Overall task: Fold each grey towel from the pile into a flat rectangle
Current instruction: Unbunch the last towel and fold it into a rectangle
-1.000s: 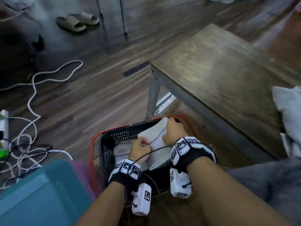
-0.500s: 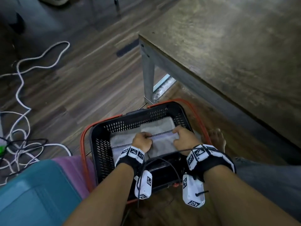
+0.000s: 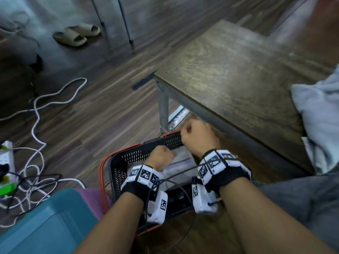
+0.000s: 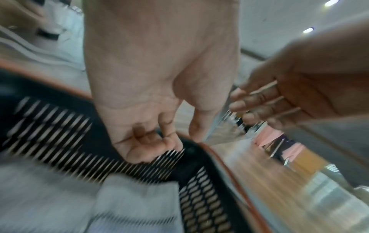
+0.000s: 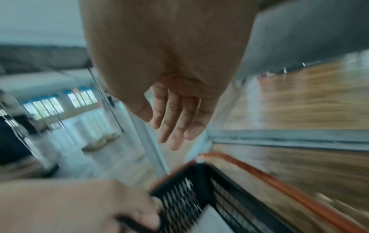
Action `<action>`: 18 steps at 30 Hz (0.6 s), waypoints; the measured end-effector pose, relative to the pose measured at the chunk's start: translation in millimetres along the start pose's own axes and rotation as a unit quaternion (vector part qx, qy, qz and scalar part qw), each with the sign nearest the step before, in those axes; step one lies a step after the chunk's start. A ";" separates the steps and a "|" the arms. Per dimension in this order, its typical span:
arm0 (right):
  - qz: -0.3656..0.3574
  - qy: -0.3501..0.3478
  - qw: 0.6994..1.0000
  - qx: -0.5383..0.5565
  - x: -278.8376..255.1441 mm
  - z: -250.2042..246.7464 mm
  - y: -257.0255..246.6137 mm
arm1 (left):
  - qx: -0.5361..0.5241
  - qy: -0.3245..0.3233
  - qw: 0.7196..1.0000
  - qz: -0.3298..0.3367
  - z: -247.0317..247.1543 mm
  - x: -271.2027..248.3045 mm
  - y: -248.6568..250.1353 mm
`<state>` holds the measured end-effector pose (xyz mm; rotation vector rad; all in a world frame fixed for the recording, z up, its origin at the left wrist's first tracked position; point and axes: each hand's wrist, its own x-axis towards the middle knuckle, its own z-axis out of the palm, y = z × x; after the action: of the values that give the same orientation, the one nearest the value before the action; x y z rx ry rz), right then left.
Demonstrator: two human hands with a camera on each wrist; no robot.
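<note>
A folded grey towel (image 3: 183, 160) with a dark stitched stripe lies flat in the black mesh basket (image 3: 132, 156) with an orange rim, on the floor in front of me. Over the basket my left hand (image 3: 161, 157) hovers, fingers loosely curled and empty (image 4: 169, 138). My right hand (image 3: 196, 133) is higher, above the basket's far rim, fingers relaxed and holding nothing (image 5: 171, 124). The left wrist view shows the towel (image 4: 60, 197) under the hand. A pile of loose grey towels (image 3: 319, 110) sits on the wooden table (image 3: 229, 74) at the right.
The table's metal leg (image 3: 163, 110) stands just beyond the basket. White cables (image 3: 36, 110) and a power strip (image 3: 6, 158) lie on the floor at the left. A teal bin (image 3: 45, 226) and a purple cloth (image 3: 89, 197) sit by my left arm. Slippers (image 3: 77, 34) lie farther off.
Both hands pressed on the folded towel in the basket half a second ago. They have lifted off it, the right hand rising farther toward the table.
</note>
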<state>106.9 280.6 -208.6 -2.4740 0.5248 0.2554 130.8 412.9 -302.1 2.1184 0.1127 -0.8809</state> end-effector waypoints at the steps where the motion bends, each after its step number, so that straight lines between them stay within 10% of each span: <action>1: -0.017 0.028 0.999 0.015 -3.1 -19.0 -15.2 | 0.007 -0.005 1.000 0.030 -8.1 -8.7 13.6; 11: -0.163 0.260 0.950 -0.054 -77.6 -267.9 -19.4 | 0.088 0.004 0.934 0.347 -17.0 -106.5 252.1; 18: -0.063 0.176 0.982 0.041 -102.5 -312.6 130.8 | 0.303 -0.129 0.861 0.389 73.7 -126.7 331.2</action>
<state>-21.7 31.1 7.0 -2.4695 0.5073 -0.2548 114.8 167.9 -35.8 2.2466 -1.2241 -0.7217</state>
